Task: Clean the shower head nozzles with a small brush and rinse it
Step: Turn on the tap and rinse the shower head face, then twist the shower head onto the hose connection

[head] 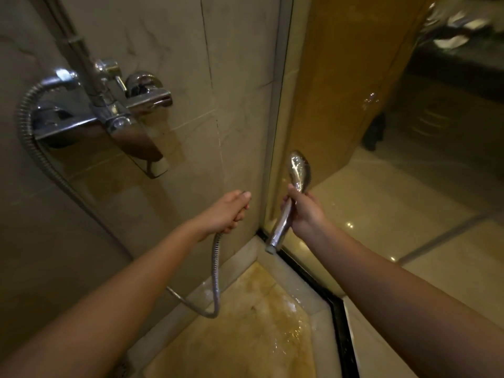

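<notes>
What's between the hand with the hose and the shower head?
Nothing. In the head view, only bare wall tile shows between the left hand, gripping the hose, and the shower head.

chrome shower head (pixel 299 170), detached from hose (pixel 216 268), nozzle end up, handle in right hand (pixel 302 211)

Two arms in view, skin uncovered from near frame edge to fingertips. Bare left forearm (pixel 122 282): slim, smooth, looks widest at near-left corner through wide lens. Bare right forearm (pixel 395 282): same build, broad at near-right edge, in deeper shadow. On left hand (pixel 229 211), short plain thumbnail. On right hand (pixel 302 214), smooth back, wrist bare.
</notes>
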